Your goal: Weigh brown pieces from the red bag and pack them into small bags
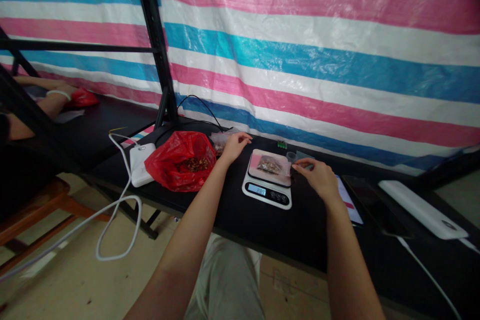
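Note:
A small clear plastic bag (269, 164) of brown pieces lies on the pinkish platform of a white kitchen scale (267, 203), whose display is lit. My right hand (318, 176) is at the bag's right edge, thumb and fingers pinched on its clear end. To the left of the scale, my left hand (235, 147) hovers with fingers loosely stretched, holding nothing I can see. A red plastic bag (165, 162), open at the top, shows brown dried pieces (193, 163) inside. Behind my left hand are more filled clear bags (220, 139), partly hidden.
A white power bank (141, 164) with a cable stands left of the red bag. Rightward lie a lit phone (348, 200), a dark device (375, 205) and a long white power bank (423, 210). A small green item (282, 144) sits behind the scale. Another person's arm (52, 105) is far left.

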`<state>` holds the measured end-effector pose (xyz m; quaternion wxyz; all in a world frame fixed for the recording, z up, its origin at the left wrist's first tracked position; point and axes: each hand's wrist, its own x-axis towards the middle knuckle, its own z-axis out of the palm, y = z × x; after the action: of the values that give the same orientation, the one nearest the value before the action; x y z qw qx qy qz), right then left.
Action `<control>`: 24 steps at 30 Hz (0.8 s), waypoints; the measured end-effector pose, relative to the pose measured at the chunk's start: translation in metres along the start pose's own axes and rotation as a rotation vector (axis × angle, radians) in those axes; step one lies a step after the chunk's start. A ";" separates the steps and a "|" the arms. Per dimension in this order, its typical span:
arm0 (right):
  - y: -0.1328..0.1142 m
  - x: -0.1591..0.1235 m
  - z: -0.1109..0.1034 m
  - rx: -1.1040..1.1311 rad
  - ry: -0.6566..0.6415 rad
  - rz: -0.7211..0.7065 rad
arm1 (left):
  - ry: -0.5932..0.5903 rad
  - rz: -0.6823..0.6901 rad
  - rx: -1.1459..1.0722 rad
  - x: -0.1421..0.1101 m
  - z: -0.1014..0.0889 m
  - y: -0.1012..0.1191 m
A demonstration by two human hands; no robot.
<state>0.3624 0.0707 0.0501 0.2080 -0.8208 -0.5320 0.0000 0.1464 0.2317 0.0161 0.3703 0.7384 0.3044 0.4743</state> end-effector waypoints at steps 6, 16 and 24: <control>0.003 -0.003 0.003 -0.115 0.008 0.030 | -0.008 0.007 -0.015 0.000 0.000 -0.001; -0.002 -0.003 0.001 -0.120 0.059 0.079 | -0.014 0.003 -0.042 0.001 0.001 -0.004; -0.003 -0.004 0.002 -0.100 0.044 0.093 | -0.012 -0.003 -0.027 0.000 0.001 -0.003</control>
<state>0.3576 0.0696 0.0481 0.1781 -0.8538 -0.4880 -0.0350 0.1470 0.2332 0.0135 0.3827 0.7357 0.2968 0.4735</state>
